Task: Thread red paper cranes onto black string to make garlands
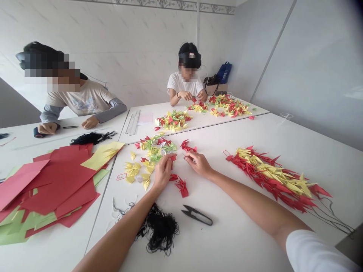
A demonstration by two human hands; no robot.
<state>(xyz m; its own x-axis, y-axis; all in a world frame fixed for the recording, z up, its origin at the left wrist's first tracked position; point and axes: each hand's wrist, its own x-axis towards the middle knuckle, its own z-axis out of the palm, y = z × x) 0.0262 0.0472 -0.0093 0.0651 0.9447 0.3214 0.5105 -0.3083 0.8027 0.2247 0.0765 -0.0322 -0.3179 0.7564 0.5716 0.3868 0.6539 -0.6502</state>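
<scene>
1. The left hand [163,172] is bunched, fingers closed together just above a small red origami crane [172,158] at the edge of a mixed heap of paper cranes [155,148]. From this view I can't be sure whether it grips the crane or something finer.
2. The right hand [197,164] is closed to a thumb-and-finger pinch just beside that heap. Whatever it holds is too small to make out.
3. Near the hands, two loose red cranes [182,187] lie on the white table [241,241], with a group of yellow cranes [132,170] left of the heap.
4. Below the hands lie a tangle of black thread [160,228] and a pair of black thread snips [197,215]. To the right stretches a long band of red and yellow cranes [272,177], with dark threads trailing from its end.
5. A light fingertip pinch suits pieces this small, as it can steady a crane without flattening its folds.
6. On the neighbouring table lie red paper sheets [56,181]. Across the room, a co-worker's hands [185,95] work among more cranes.
</scene>
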